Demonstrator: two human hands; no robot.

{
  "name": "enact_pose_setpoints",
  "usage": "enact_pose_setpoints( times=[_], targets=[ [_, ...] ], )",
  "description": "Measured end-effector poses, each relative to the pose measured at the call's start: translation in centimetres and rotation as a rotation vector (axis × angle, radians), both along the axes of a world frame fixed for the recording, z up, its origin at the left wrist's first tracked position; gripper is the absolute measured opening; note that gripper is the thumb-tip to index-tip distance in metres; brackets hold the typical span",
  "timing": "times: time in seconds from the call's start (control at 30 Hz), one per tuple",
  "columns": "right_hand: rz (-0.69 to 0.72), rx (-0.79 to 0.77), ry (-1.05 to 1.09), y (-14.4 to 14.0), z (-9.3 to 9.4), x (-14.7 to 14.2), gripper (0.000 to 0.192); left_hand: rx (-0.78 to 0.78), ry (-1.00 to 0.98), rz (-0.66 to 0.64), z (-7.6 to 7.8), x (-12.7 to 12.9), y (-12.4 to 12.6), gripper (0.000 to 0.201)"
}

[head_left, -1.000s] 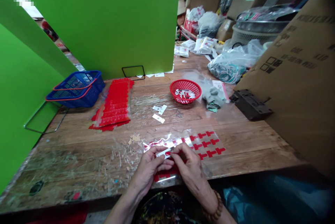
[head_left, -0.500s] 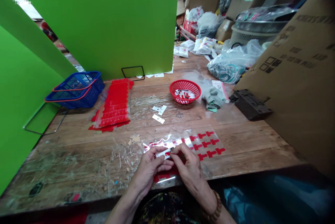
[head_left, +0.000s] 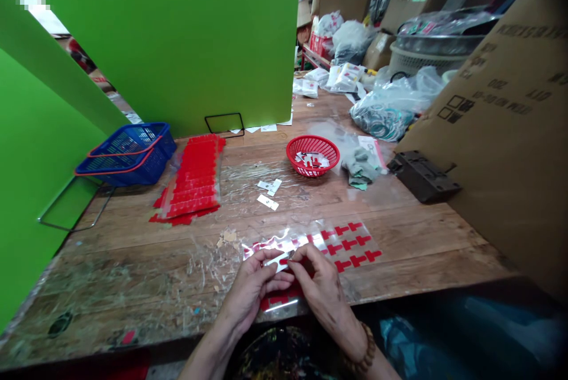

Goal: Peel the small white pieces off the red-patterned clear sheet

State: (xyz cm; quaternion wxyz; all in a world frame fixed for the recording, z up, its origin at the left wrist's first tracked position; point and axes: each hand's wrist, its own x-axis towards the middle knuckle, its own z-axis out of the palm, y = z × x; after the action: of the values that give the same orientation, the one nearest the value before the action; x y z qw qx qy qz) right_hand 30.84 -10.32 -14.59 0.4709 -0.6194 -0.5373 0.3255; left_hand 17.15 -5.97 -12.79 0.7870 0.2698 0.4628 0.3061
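Observation:
My left hand (head_left: 251, 285) is closed on a small white card (head_left: 274, 261), held between thumb and fingers just above the front of the table. A red sticker piece (head_left: 283, 261) shows at the card's right end. The thumb and forefinger of my right hand (head_left: 323, 282) pinch together at that end, and their tips hide what lies between them. Beneath both hands lies a clear sheet of red T-shaped stickers (head_left: 349, 244). Farther back on the wood, a few loose white cards (head_left: 268, 202) lie close together.
A red basket (head_left: 336, 152) holds several white and red pieces. At left are a stack of red sticker sheets (head_left: 195, 173) and a blue basket (head_left: 155, 161). Right of centre lie a grey-green cloth (head_left: 360, 168) and a dark metal block (head_left: 421, 176). Green panels (head_left: 199, 31) and cardboard (head_left: 497, 149) border the wooden table (head_left: 146, 267).
The card has tilted slightly in my fingers, and its red piece shows a little more plainly. Both hands stay almost in place; the whole view has shifted slightly.

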Motion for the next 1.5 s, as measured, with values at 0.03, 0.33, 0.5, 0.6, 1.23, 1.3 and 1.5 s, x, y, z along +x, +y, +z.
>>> enact_pose_setpoints(
  times=[0.03, 0.33, 0.5, 0.6, 1.23, 1.3, 1.5],
  targets=[
    [0.002, -0.005, 0.016, 0.0, 0.0, 0.0, 0.011, 0.0, -0.005, 0.003, -0.1, 0.0, 0.0, 0.023],
    [0.009, -0.014, 0.017, 0.0, 0.0, 0.1, 0.011, 0.008, 0.01, -0.011, -0.1, 0.0, 0.1, 0.022],
    [0.015, 0.005, 0.006, 0.1, 0.0, 0.1, 0.012, 0.005, 0.015, -0.008, -0.1, 0.1, 0.1, 0.022],
    [0.013, 0.009, -0.018, 0.1, -0.1, 0.0, 0.011, -0.002, 0.016, -0.001, -0.1, 0.1, 0.1, 0.022],
    [-0.014, -0.003, -0.036, -0.1, -0.5, -0.6, 0.011, 0.271, 0.241, -0.007, -1.4, 0.4, 0.0, 0.027],
    [-0.038, 0.0, -0.036, -0.1, -0.4, -1.0, 0.012, 0.336, 0.284, -0.004, -1.5, 0.4, 0.0, 0.025],
    [-0.123, 0.026, -0.028, -0.1, -0.3, -1.5, 0.009, 0.344, 0.27, 0.048, -1.2, 0.3, 0.1, 0.027]
  ],
)
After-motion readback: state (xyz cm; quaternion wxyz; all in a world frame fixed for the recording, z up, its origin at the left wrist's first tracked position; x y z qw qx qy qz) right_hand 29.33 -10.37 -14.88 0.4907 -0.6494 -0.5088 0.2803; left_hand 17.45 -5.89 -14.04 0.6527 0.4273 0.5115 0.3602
